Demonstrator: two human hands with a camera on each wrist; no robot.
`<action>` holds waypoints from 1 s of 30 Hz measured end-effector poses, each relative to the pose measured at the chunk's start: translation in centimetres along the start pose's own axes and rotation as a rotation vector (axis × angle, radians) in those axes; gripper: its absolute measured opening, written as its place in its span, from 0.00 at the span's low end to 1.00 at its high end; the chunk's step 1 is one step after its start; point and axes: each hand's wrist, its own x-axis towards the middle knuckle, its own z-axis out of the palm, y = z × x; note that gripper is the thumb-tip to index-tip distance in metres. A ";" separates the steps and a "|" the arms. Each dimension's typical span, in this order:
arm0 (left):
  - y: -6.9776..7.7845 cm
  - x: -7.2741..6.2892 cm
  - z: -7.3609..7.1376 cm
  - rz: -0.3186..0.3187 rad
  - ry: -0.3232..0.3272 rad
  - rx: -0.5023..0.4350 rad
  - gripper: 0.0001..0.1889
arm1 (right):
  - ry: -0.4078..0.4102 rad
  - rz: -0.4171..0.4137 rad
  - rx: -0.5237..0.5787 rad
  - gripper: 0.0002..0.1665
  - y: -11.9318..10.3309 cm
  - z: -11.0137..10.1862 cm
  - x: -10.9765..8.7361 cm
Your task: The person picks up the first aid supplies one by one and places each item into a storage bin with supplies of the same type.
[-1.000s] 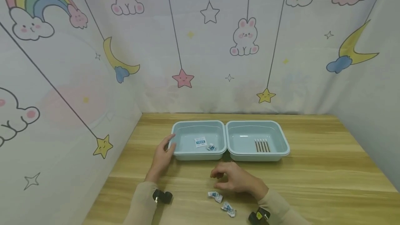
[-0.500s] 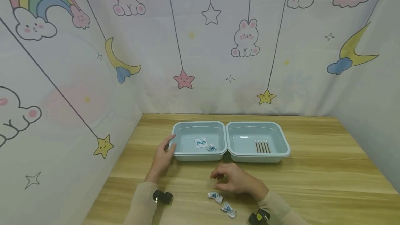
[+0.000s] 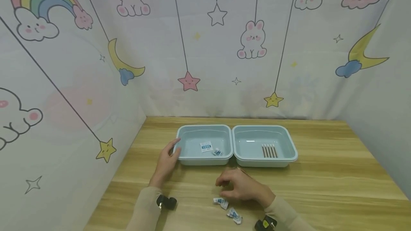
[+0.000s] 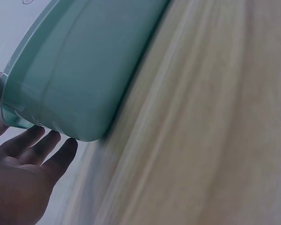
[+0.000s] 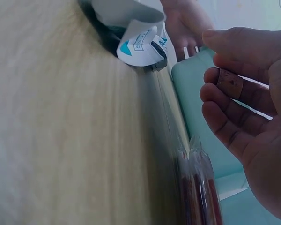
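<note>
My left hand point(image 3: 167, 160) holds the left end of a pale blue plastic tray point(image 3: 203, 161), its thumb and a finger over the rim. In the left wrist view, other fingertips point(image 4: 61, 152) touch the outer wall. My right hand point(image 3: 242, 184) hovers low before the trays with its fingers loosely bent and nothing between them; one finger wears a bandage point(image 5: 230, 84). Below that hand lie two crumpled white-and-blue packets point(image 3: 221, 203). A clear plastic wrap with reddish-brown sticks point(image 5: 200, 192) lies beyond the hand, mostly hidden by it in the head view.
A second pale blue tray point(image 3: 266, 162) adjoins the first, with several white-tipped brown cotton swabs point(image 3: 269, 150) in it. Inside the left tray are a flat white-and-blue sachet point(image 3: 206, 147) and a crumpled one point(image 3: 217, 152). A patterned cloth wall point(image 3: 212, 102) closes off the wooden table's back.
</note>
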 end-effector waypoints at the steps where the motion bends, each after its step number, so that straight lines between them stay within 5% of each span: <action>1: 0.0 0.0 0.0 -0.002 -0.001 0.000 0.25 | -0.004 0.001 0.003 0.15 -0.1 0.0 0.0; 30: -0.2 0.1 0.1 -0.008 0.003 -0.009 0.24 | -0.057 -0.031 -0.068 0.13 -0.9 -0.1 0.2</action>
